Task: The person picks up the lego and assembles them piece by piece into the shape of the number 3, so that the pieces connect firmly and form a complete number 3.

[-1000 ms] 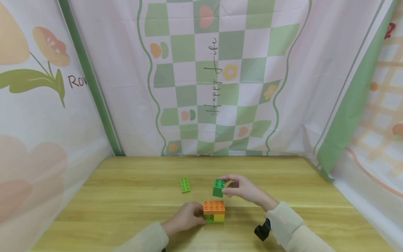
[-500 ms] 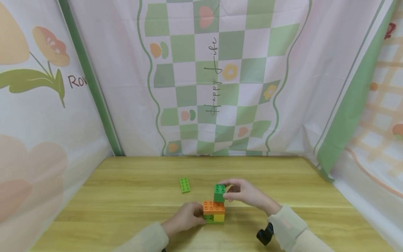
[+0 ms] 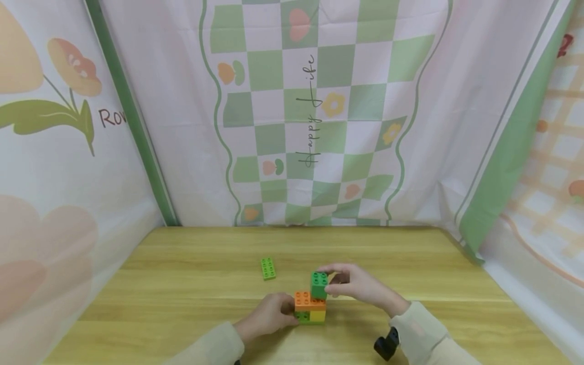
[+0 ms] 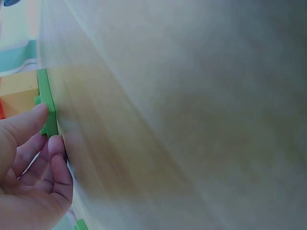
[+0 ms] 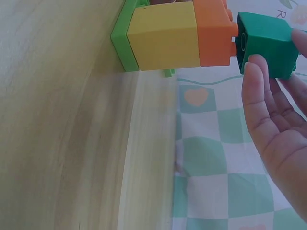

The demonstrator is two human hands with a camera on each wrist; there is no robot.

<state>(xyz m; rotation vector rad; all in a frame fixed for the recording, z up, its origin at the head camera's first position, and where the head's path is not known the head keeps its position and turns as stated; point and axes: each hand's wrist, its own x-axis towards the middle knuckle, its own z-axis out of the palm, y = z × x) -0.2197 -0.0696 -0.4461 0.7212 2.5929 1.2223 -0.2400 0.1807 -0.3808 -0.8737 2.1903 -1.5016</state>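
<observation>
My right hand pinches a dark green building brick between thumb and fingers. It sits over the right half of an orange brick, its underside right at the studs and slightly tilted in the right wrist view. Below the orange brick, a yellow brick stands on a light green base plate. On the left side of this stack, my left hand grips the plate's end, thumb on its studded face and fingers beneath in the left wrist view.
A loose light green studded plate lies farther back on the wooden table, left of the stack. Behind the table hangs a checkered cloth. A black wrist device is by the right sleeve.
My right hand has brought the dark green brick down and nearer, from behind the stack to the top of the orange brick. The left hand and the stack have stayed in place.
</observation>
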